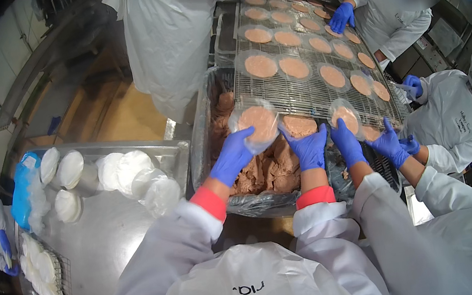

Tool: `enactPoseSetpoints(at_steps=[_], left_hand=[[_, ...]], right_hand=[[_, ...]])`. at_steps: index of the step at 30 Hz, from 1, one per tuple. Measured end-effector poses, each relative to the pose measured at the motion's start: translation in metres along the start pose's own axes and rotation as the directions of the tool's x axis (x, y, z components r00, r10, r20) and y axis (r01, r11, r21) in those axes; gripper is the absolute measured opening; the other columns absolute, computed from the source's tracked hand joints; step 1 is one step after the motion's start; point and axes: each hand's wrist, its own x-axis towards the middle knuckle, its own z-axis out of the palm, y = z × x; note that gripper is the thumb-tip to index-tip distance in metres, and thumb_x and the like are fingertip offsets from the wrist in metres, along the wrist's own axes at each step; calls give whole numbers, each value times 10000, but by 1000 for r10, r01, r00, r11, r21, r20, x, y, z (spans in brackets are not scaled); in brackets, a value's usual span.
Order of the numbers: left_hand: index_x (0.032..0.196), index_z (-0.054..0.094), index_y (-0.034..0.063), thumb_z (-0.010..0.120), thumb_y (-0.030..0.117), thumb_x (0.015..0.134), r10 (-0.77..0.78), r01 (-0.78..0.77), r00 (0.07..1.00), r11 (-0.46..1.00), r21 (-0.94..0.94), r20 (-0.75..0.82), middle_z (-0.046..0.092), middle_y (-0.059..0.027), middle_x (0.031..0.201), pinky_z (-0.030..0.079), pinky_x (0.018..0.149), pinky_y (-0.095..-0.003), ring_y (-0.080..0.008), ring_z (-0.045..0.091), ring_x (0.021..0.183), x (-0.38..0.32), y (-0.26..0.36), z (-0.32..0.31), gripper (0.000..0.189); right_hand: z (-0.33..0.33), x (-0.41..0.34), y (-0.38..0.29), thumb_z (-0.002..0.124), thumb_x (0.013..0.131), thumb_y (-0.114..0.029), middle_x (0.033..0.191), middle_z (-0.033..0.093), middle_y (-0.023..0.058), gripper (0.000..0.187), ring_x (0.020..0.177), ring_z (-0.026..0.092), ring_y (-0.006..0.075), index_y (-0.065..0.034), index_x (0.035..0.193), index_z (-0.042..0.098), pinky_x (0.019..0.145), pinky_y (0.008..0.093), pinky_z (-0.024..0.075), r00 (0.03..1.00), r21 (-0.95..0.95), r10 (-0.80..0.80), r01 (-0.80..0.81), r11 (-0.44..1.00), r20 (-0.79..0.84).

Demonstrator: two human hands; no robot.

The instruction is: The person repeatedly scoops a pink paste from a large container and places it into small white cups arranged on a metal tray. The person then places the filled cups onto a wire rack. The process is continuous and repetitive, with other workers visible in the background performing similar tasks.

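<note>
My left hand (233,156), in a blue glove, grips the lower left edge of a round pink meat patty (257,123) on clear film, above the near left corner of a wire mesh conveyor belt (251,93). My right hand (308,148), also gloved in blue, has its fingers at another patty (300,126) at the belt's near end; its thumb is close to the first patty's film. Below both hands lies ground meat (262,173) in a bin lined with clear plastic (266,202). Rows of patties on film discs cover the belt.
A co-worker's gloved hands (346,143) are close on my right, at patties. Other workers stand along both sides of the belt. At left, a steel table (95,244) bears stacks of white film discs (131,171), a blue bag (20,191) and a wire basket (60,281).
</note>
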Motion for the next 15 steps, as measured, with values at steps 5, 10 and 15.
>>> enactPoseSetpoints(at_steps=[5,10,15], left_hand=[[1229,354,21,487,282,864,-73,82,995,985,-152,68,453,-150,1191,410,907,-420,-276,472,1077,-51,20,22,468],[1189,413,30,532,265,847,39,-41,998,999,25,55,510,-100,1127,435,882,-357,-211,516,1024,-58,20,52,432],[1206,395,34,544,195,839,62,-63,998,986,157,13,496,-110,1149,425,895,-382,-227,508,1041,-61,25,36,428]], right_hand=[[36,-54,27,305,884,-413,1349,272,121,538,1224,300,268,-55,1285,318,991,434,275,937,-361,-340,345,866,80],[51,-74,68,196,925,-381,1329,327,148,550,1272,228,236,23,1255,368,1051,359,124,817,-685,-305,577,445,490],[76,-97,41,329,903,-257,1272,401,161,440,1216,327,233,39,1220,406,1019,342,210,741,-708,-388,658,255,548]])
